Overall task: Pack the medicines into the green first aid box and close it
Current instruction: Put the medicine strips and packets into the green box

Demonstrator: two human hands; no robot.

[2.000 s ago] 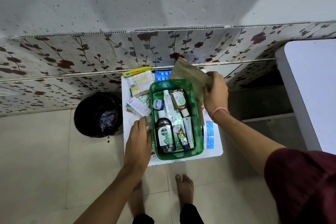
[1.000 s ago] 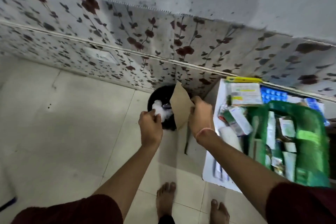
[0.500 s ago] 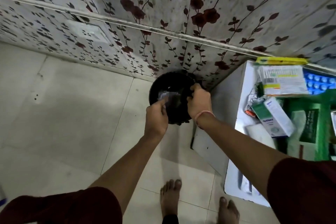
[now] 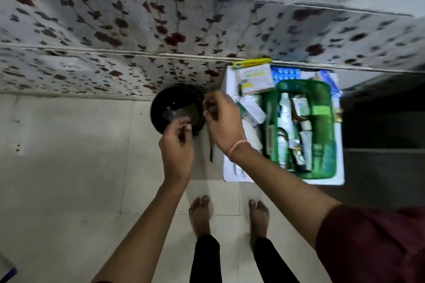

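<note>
The green first aid box (image 4: 322,122) stands open on a small white table (image 4: 232,169) at the right, holding bottles (image 4: 284,110) and tubes (image 4: 306,145). Beside the box on its left lie loose medicine cartons (image 4: 252,108), with a larger white carton (image 4: 255,77) and a blue blister pack (image 4: 285,74) behind it. My left hand (image 4: 177,147) hovers at the near edge of a black bin (image 4: 156,104), fingers loosely curled, nothing visible in it. My right hand (image 4: 224,122) is between the bin and the table, fingers apart and empty. The frame is blurred.
Brown paper (image 4: 186,111) and clear wrapping lie inside the bin, which stands on the tiled floor against the flowered wall. My bare feet (image 4: 200,213) are on the tiles below my hands. A dark gap lies to the right of the table.
I carried the brown paper bag and a white wad from the table to the bin and dropped them in. Both hands have now pulled back from the bin, and my view swings right toward the table.
</note>
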